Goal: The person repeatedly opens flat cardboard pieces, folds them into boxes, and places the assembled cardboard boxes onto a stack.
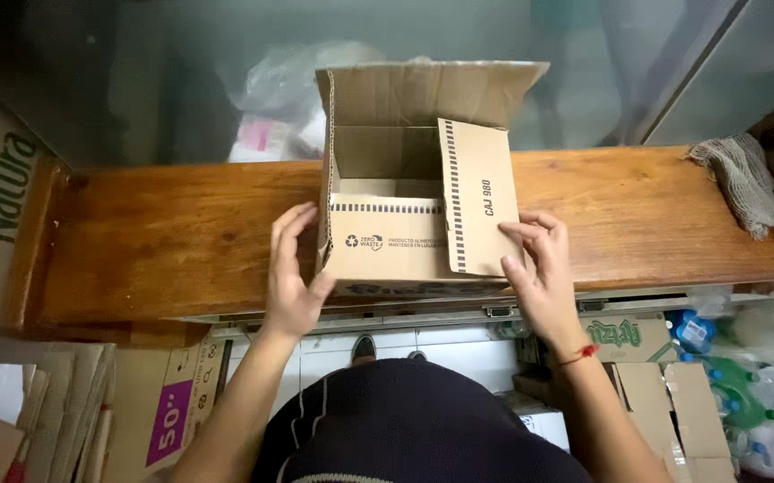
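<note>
A small brown cardboard box (396,255) stands on a wooden counter (163,233), its far flap raised and its top partly open. My left hand (293,277) presses flat against the box's left side near the front corner. My right hand (539,264) holds the right flap (476,197), which is folded over the opening, with fingertips on its lower edge. The near flap lies folded in under it. A red thread circles my right wrist.
A rough cloth (745,179) lies at the counter's right end. Flattened cartons (65,402) are stacked at lower left, more boxes and plastic bottles (745,385) at lower right. A plastic bag (289,98) sits behind the counter.
</note>
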